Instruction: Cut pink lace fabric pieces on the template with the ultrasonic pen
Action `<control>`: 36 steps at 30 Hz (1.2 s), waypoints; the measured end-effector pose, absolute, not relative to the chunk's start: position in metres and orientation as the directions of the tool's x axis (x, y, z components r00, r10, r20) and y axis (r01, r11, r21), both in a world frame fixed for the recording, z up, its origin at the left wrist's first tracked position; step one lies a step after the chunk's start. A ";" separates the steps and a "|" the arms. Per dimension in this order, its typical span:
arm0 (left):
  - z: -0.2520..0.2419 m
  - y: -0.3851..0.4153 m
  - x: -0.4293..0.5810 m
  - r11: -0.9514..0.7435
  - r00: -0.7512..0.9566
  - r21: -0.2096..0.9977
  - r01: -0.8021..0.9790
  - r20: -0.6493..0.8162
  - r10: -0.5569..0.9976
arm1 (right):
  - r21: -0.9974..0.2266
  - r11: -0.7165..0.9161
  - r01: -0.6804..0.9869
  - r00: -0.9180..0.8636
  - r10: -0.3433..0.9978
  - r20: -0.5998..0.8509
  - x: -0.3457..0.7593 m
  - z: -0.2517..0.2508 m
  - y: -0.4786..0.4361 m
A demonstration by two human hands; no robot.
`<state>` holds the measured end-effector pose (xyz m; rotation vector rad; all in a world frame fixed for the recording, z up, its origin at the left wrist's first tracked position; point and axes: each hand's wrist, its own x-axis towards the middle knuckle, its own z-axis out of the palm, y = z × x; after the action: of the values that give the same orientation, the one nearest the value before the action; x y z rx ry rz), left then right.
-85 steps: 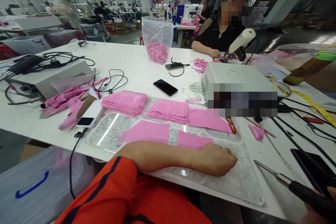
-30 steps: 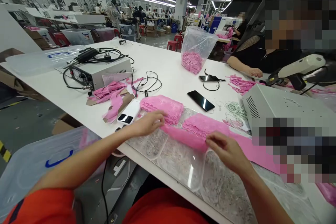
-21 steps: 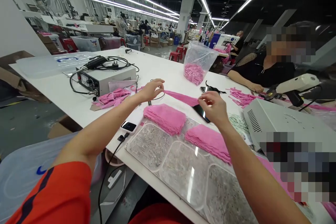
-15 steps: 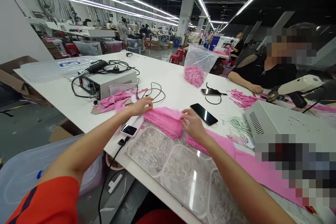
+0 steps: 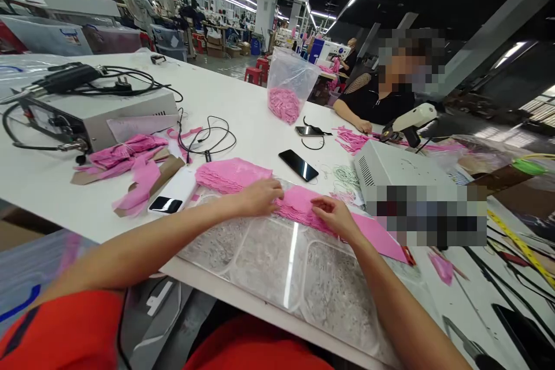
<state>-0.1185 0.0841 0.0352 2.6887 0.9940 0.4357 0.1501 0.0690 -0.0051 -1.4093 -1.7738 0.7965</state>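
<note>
A black phone [image 5: 298, 165] lies behind pink stacks [image 5: 232, 174].

Passage: clear panelled plastic mat [image 5: 266, 263] lay open nearside. Obstacles: pink layered-fabric stack [image 5: 298, 201], grey metal box [image 5: 403, 163] stood beyond.

Two hands work on this side of the table [image 5: 243, 104], a left hand [image 5: 260, 196] and a right hand [image 5: 333, 215], and I see one co-worker [image 5: 381, 92] seated opposite. There are two stacks of pink cloth, a farther-left stack [image 5: 232, 173] and a farther-right stack [image 5: 299, 199], plus one flat pink piece [image 5: 377, 234]. The clear board [image 5: 264, 266] shows three front panels. I count two phones, one plain phone [image 5: 298, 165] and one strapped phone [image 5: 309, 130]; two grey boxes, a cable-topped box [image 5: 134, 111] and a plain-topped box [image 5: 403, 162]; one clear bag [image 5: 290, 78]; one white device [image 5: 176, 188]; one yellow tape measure [image 5: 518, 244].
</note>
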 end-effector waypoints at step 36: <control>0.054 0.015 -0.160 -0.737 0.781 0.278 0.616 -0.086 0.619 | -0.465 0.592 0.659 -0.627 0.773 0.097 0.113 0.019 -0.030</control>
<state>-0.1595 0.0149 0.0538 2.6820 0.9531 0.0177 0.1125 -0.0304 0.0193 -1.1709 -2.5348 0.5659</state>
